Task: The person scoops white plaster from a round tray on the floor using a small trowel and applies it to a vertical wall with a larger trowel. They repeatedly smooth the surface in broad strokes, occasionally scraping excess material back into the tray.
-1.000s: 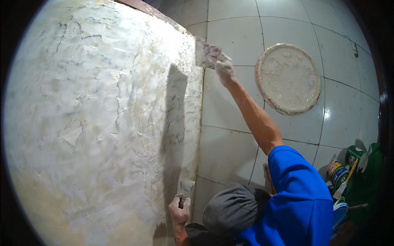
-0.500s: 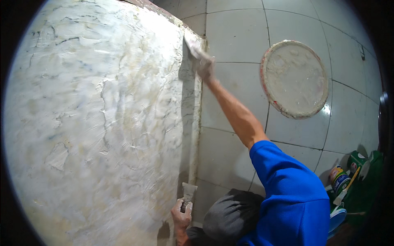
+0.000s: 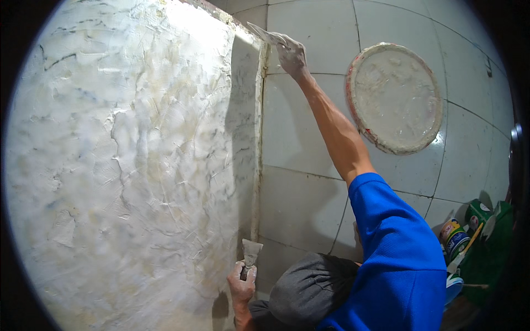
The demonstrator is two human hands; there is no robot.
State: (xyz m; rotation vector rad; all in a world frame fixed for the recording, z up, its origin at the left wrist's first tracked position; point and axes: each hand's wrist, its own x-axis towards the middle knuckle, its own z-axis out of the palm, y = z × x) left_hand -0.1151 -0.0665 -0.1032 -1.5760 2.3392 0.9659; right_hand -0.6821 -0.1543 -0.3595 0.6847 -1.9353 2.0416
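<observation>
My right arm, in a blue sleeve, reaches out to the far end of a white, putty-smeared slab [image 3: 138, 182]. My right hand [image 3: 292, 54], dusted with white, grips a thin flat putty spreader [image 3: 265, 34]. Its blade points left, over the slab's far corner; I cannot tell whether it touches. Down at the near edge, my left hand [image 3: 242, 284] is closed round the handle of a putty knife [image 3: 252, 249], blade pointing away from me. Patches and ridges of putty cover the slab's top, and a shaded side face [image 3: 245, 132] runs along its right.
Right of the slab, on pale floor tiles [image 3: 298, 204], lies a round lid or shallow tub [image 3: 395, 99] coated with white paste. Small cans [image 3: 454, 240], a brush [image 3: 466, 251] and green material sit at the lower right. My grey-clad knee [image 3: 312, 287] is near the slab.
My right hand has swung outward and slightly right, bringing the spreader from along the slab's edge to its far corner. The left hand keeps its hold. The view has shifted a little.
</observation>
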